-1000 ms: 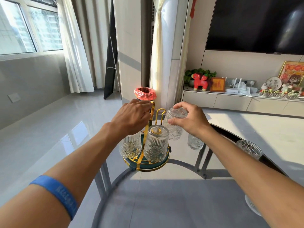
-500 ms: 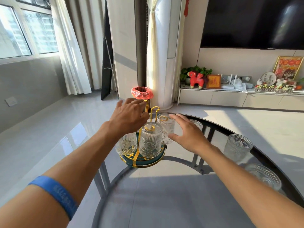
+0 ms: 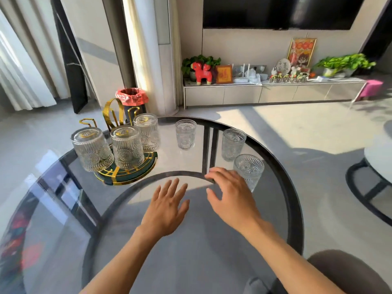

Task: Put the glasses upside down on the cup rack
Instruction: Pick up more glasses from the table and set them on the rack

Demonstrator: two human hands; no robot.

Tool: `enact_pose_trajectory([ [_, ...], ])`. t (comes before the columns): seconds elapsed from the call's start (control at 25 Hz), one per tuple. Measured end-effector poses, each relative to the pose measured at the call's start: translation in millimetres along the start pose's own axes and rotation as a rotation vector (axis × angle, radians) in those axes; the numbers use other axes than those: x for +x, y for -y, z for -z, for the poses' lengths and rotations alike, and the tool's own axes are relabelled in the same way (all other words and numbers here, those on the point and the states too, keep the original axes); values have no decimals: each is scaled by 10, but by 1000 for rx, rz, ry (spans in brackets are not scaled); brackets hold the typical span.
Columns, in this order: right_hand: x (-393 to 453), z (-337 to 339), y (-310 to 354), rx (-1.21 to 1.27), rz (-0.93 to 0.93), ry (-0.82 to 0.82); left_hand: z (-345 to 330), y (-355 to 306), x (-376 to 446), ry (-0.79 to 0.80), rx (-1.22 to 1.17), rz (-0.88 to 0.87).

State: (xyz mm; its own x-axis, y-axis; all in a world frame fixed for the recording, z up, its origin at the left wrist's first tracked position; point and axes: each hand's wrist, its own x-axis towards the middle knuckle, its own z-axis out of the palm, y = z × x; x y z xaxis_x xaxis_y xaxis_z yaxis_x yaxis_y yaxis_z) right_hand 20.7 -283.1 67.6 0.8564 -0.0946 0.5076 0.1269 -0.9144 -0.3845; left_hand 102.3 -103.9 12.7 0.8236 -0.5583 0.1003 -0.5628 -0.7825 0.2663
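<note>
The gold-and-green cup rack stands at the left of the round glass table. Three ribbed glasses sit upside down on its pegs: a left one, a middle one and a rear one. Three more glasses stand upright on the table: a far one, one to its right, and a near one. My right hand hovers just left of that near glass, fingers apart and empty. Beside it, my left hand is spread above the table, holding nothing.
A bin with a red liner stands on the floor behind the rack. A low TV cabinet with ornaments runs along the far wall. A second round table shows at the right edge, and a grey seat at the bottom right.
My right hand let go of the third glass on the rack and drew back to the near upright glass. My left hand left the rack handle. The view tilted down and right.
</note>
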Motion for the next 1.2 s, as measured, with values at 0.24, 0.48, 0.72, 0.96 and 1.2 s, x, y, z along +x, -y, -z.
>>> enact_pose_trajectory([
  [0.24,-8,140,-347,-351,-338,-138,-62,44,-50,60,55,6],
  [0.48,5,21,-539,583,-963,-176,-87,53,-96,41,63,26],
  [0.72,16,-98,-243,766,-802,4,108,-73,-151,147,-387,199],
  [0.96,90,-387,668,1311,-636,196,646,-167,-572,-90,-1560,476],
  [1.2,487,-468,1471,1332,-533,326,1372,261,-749,-295,-1843,567],
])
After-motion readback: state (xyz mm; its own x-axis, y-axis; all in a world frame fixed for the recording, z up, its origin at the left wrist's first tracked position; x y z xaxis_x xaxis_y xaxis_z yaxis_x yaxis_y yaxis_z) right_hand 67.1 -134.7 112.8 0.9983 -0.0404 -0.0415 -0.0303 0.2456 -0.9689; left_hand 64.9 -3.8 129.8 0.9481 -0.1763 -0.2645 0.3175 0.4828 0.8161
